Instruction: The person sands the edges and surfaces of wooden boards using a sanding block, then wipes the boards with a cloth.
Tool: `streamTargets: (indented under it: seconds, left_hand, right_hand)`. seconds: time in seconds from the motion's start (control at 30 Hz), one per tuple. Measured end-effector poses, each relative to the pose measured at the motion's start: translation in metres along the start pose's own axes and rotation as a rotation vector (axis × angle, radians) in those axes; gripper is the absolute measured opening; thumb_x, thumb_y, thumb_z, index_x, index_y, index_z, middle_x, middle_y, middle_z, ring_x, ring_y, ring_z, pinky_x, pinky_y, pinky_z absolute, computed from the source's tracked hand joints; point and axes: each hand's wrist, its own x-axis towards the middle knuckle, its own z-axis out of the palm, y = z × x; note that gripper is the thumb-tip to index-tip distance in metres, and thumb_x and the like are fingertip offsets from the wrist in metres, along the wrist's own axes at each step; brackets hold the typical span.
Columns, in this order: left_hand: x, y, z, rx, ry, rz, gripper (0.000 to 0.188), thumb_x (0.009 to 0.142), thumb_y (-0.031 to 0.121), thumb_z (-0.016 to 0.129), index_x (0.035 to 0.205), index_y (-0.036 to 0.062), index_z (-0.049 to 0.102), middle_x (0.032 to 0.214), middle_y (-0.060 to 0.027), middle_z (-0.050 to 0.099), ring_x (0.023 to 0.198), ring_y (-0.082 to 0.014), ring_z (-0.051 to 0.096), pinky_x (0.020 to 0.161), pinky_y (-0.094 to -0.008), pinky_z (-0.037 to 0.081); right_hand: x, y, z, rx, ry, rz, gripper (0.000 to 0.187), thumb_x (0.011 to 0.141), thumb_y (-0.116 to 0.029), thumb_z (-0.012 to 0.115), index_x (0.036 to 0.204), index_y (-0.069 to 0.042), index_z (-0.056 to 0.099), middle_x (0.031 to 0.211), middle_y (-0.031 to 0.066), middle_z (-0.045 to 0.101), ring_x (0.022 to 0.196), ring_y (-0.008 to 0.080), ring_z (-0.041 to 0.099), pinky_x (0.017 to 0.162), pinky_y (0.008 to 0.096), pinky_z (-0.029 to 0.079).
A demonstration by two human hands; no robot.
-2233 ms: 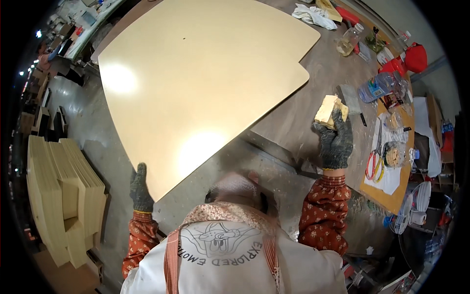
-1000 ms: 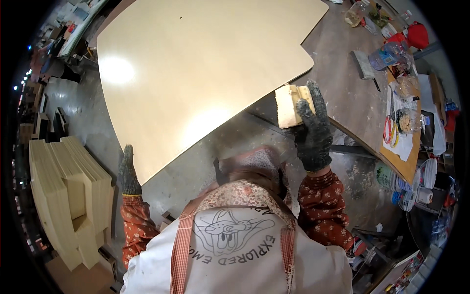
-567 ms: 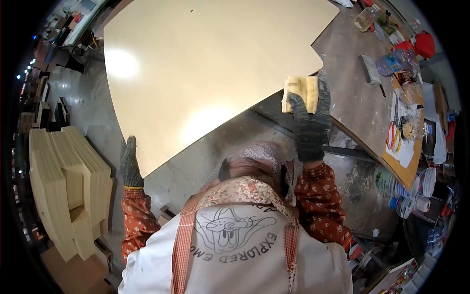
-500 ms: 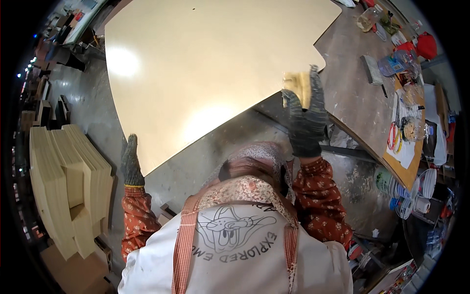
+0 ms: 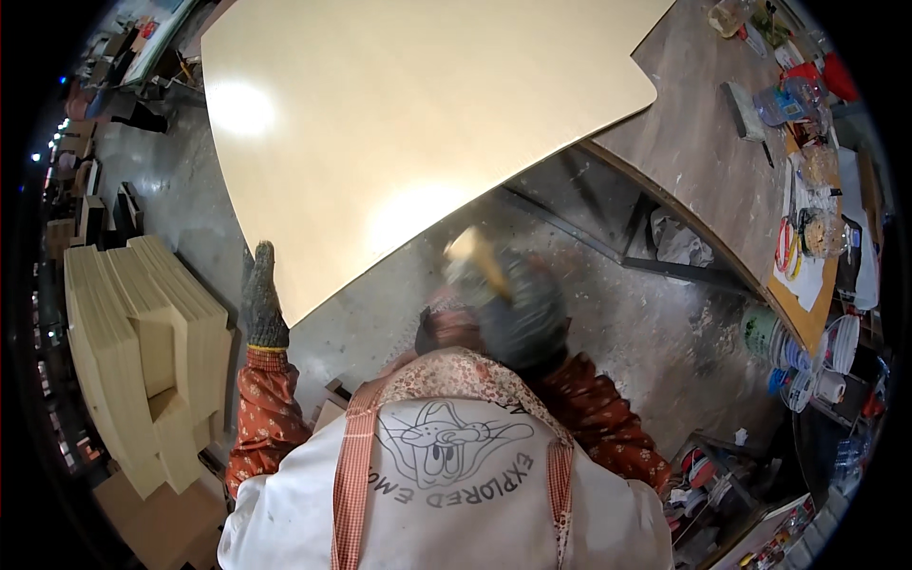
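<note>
A large cream-coloured panel point(image 5: 408, 114) with a glossy face and a notched right side lies over the worktable. At its near left corner, my left hand point(image 5: 265, 299) in a dark grey knit glove grips the panel's edge. My right hand point(image 5: 522, 309), gloved the same way, is in front of my chest, off the panel and smeared by motion. A yellow pad point(image 5: 480, 256) sticks out of its fingers; blur hides its exact kind.
The brown worktable point(image 5: 693, 142) carries a brush point(image 5: 742, 111), plastic bottles point(image 5: 788, 103) and scissors point(image 5: 787, 247) at the right. Stacked cream panels point(image 5: 142, 351) stand on the floor at left. Metal table legs point(image 5: 655, 266) and plastic tubs point(image 5: 841, 344) are at lower right.
My right hand has drawn back from the panel's near right edge toward my chest, with the yellow pad still in it. The left hand has stayed at the corner.
</note>
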Motion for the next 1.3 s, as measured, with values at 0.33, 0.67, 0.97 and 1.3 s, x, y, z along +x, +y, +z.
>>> streamTargets:
  seconds: [0.33,0.67,0.97,1.3]
  left_hand:
    - [0.014,0.019,0.003,-0.677,0.042,-0.287,0.036,0.103,0.014,0.044,0.134,-0.0012,0.053,0.142,-0.0112,0.051,0.133,-0.0209,0.043,0.115,-0.0353,0.031]
    - [0.02,0.041,0.004,-0.755,0.096,-0.408,0.039,0.101,0.022,0.049,0.134,0.0013,0.054,0.143,-0.0091,0.048,0.131,-0.0187,0.044,0.112,-0.0325,0.032]
    - [0.021,0.039,0.003,-0.763,0.099,-0.538,0.052,0.098,0.029,0.058,0.138,-0.0017,0.048,0.137,-0.0101,0.052,0.126,-0.0175,0.047,0.108,-0.0307,0.036]
    - [0.022,0.043,0.003,-0.862,0.061,-0.544,0.042,0.099,0.025,0.057,0.131,-0.0019,0.053,0.128,-0.0091,0.057,0.118,-0.0157,0.054,0.102,-0.0286,0.043]
  right_hand:
    - [0.062,0.016,0.018,0.461,-0.181,0.329,0.032,0.098,-0.015,0.054,0.126,0.0,0.055,0.11,0.0158,0.066,0.098,0.0249,0.067,0.084,0.0345,0.059]
    - [0.026,-0.02,0.015,0.528,-0.078,0.062,0.04,0.093,-0.017,0.059,0.131,-0.032,0.057,0.103,0.0103,0.063,0.079,0.0207,0.064,0.062,0.0288,0.057]
    - [0.006,-0.04,0.026,0.681,-0.151,0.239,0.036,0.092,-0.024,0.064,0.127,-0.022,0.055,0.118,0.014,0.058,0.094,0.0255,0.062,0.076,0.0365,0.056]
    - [0.053,0.01,0.027,0.405,0.125,0.161,0.029,0.094,-0.011,0.06,0.122,-0.004,0.06,0.111,0.0165,0.066,0.092,0.0235,0.067,0.079,0.0339,0.057]
